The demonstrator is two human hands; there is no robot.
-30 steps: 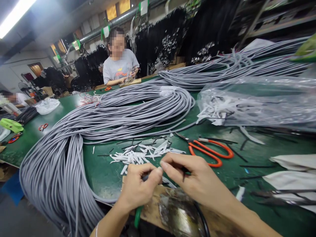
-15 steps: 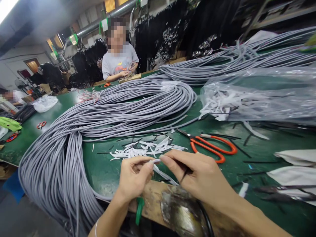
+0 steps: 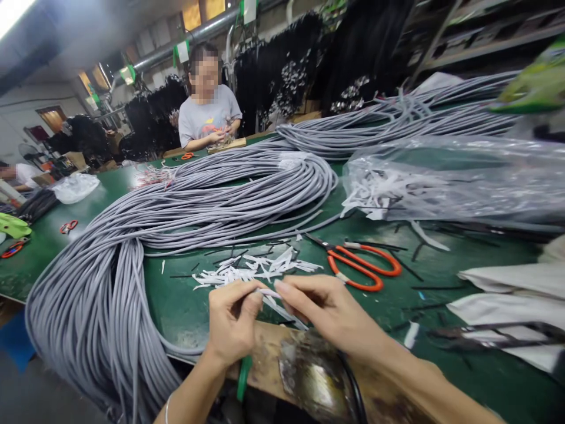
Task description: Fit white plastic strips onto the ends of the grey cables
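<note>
left hand (image 3: 232,321): our fingertips pinch the white strip (image 3: 270,293)
right hand (image 3: 329,309): we pinch the same strip
nearby: orange scissors (image 3: 362,268)

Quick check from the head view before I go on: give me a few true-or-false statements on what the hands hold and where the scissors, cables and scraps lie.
1. The left hand and the right hand pinch a white strip between them. True.
2. The orange scissors are in the right hand. False: they lie on the green table beyond that hand, and neither hand touches them.
3. The grey cable bundle lies left of and beyond the hands. True.
4. The pile of white scraps sits inside the clear plastic bag. False: it lies bare on the table just beyond the hands, and the bag is farther right.
</note>
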